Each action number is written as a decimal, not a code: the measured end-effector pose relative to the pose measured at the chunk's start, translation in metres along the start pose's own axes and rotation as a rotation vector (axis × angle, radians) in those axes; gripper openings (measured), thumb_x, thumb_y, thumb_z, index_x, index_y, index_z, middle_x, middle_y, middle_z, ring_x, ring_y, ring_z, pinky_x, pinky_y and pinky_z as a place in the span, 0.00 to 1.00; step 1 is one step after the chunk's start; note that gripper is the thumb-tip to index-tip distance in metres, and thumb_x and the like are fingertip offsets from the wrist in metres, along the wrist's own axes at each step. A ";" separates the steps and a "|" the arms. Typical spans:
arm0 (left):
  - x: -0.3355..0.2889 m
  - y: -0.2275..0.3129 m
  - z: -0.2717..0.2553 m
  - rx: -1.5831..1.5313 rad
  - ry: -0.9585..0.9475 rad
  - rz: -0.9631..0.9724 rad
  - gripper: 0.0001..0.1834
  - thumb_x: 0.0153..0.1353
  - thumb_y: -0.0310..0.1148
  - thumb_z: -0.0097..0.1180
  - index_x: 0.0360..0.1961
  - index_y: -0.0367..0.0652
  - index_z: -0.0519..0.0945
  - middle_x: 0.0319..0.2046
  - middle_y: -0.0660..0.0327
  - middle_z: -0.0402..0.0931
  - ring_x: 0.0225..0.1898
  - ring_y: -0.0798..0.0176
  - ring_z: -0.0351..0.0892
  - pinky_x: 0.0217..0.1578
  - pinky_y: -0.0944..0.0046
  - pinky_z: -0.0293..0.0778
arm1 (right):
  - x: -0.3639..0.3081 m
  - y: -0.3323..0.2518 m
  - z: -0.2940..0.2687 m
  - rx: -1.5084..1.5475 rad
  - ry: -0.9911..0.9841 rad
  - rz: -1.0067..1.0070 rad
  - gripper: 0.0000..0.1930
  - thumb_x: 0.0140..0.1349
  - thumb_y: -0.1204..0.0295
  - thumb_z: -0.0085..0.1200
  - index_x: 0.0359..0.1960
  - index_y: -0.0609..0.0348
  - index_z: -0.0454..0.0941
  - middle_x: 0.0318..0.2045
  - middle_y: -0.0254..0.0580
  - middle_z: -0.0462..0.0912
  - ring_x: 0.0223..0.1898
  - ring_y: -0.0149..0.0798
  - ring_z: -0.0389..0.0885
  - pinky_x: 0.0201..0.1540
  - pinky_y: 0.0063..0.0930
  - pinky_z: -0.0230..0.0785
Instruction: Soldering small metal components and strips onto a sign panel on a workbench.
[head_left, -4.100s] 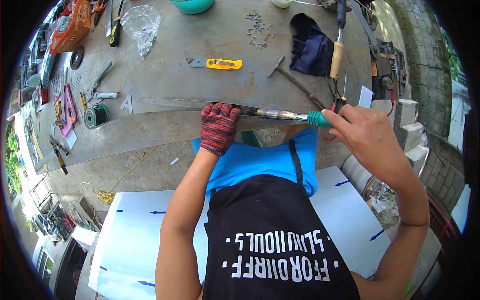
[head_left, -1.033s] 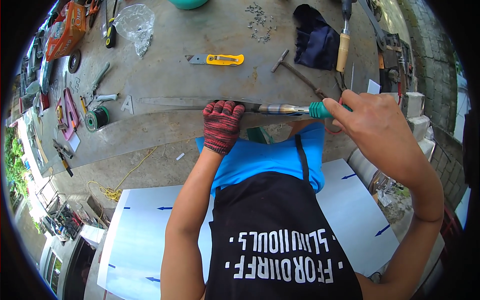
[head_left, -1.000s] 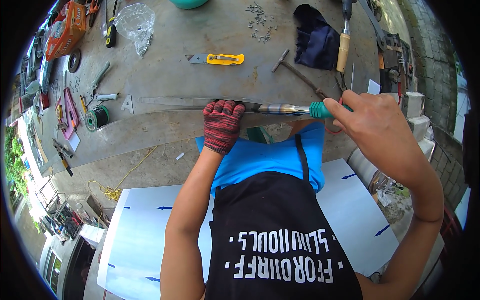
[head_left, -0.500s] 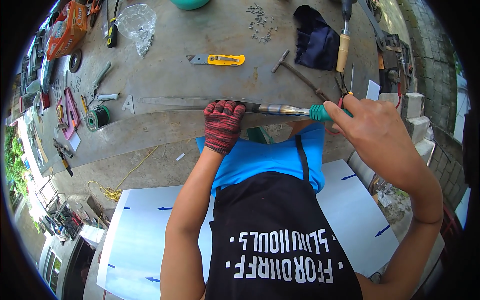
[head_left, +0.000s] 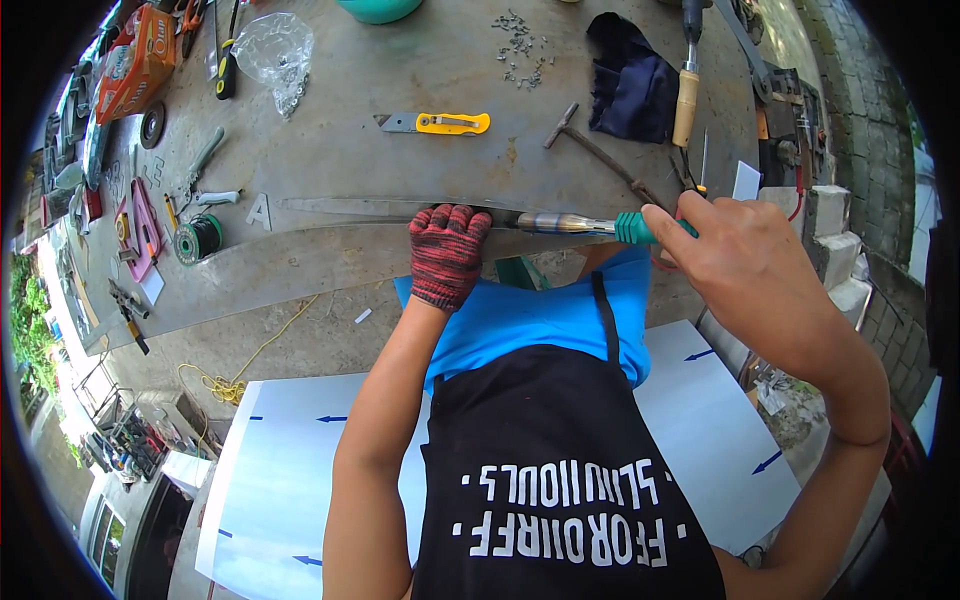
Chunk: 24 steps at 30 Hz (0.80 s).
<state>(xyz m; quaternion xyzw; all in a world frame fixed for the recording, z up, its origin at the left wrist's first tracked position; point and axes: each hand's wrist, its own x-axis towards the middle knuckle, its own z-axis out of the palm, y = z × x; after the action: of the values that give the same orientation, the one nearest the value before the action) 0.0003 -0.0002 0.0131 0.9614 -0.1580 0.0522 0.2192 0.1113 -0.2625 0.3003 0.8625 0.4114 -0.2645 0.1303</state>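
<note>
My right hand [head_left: 738, 258], bare, is closed around the green handle of a soldering iron [head_left: 572, 224] that lies nearly level and points left. Its metal shaft is heat-stained, and its dark tip end reaches close to my left hand. My left hand [head_left: 448, 254] wears a red and black knit glove, its fingers curled over a long thin sheet-metal strip [head_left: 350, 207] at the near side of the metal table [head_left: 330, 160]. Exactly what lies under the gloved fingers is hidden. A yellow utility knife [head_left: 450, 123] lies beyond my hands, and a T-shaped metal tool [head_left: 600, 152] rests to their right.
On the left are a wire spool [head_left: 197, 238], a cut-out metal letter [head_left: 259, 211] and pliers [head_left: 128, 310]. Farther back lie a plastic bag [head_left: 275, 55], scattered small metal pieces [head_left: 520, 50], a dark cloth [head_left: 632, 85] and a wooden-handled tool [head_left: 686, 105].
My right hand has shifted slightly left with the soldering iron, bringing it a little nearer the gloved hand. My left hand keeps its place on the strip.
</note>
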 end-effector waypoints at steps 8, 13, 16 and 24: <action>0.000 -0.001 0.001 0.008 0.000 0.002 0.16 0.53 0.32 0.62 0.45 0.53 0.86 0.44 0.59 0.85 0.50 0.51 0.84 0.55 0.45 0.72 | 0.002 0.000 -0.004 0.011 -0.010 0.018 0.19 0.69 0.64 0.64 0.58 0.58 0.80 0.32 0.38 0.75 0.33 0.38 0.83 0.34 0.38 0.69; -0.001 0.000 0.002 0.012 -0.013 -0.002 0.16 0.53 0.32 0.62 0.45 0.53 0.86 0.44 0.59 0.84 0.50 0.51 0.83 0.55 0.45 0.72 | 0.001 0.002 -0.002 0.012 0.014 0.022 0.18 0.69 0.65 0.64 0.57 0.57 0.80 0.32 0.38 0.75 0.33 0.38 0.83 0.34 0.38 0.70; -0.001 -0.001 0.002 0.011 -0.012 -0.004 0.17 0.53 0.32 0.61 0.45 0.53 0.85 0.45 0.60 0.84 0.50 0.51 0.83 0.56 0.45 0.72 | 0.002 0.000 -0.001 0.000 0.003 0.032 0.19 0.69 0.65 0.64 0.58 0.56 0.80 0.32 0.37 0.75 0.33 0.38 0.83 0.33 0.38 0.70; -0.001 0.000 0.000 0.006 -0.025 -0.011 0.17 0.53 0.31 0.61 0.46 0.53 0.85 0.45 0.60 0.85 0.51 0.51 0.83 0.56 0.45 0.71 | 0.002 0.000 -0.002 0.000 0.010 0.022 0.19 0.69 0.64 0.64 0.59 0.56 0.79 0.32 0.37 0.75 0.33 0.37 0.83 0.33 0.37 0.69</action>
<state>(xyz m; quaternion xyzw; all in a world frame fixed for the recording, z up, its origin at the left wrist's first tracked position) -0.0002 0.0000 0.0125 0.9635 -0.1554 0.0396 0.2144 0.1135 -0.2605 0.3011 0.8683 0.4026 -0.2586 0.1308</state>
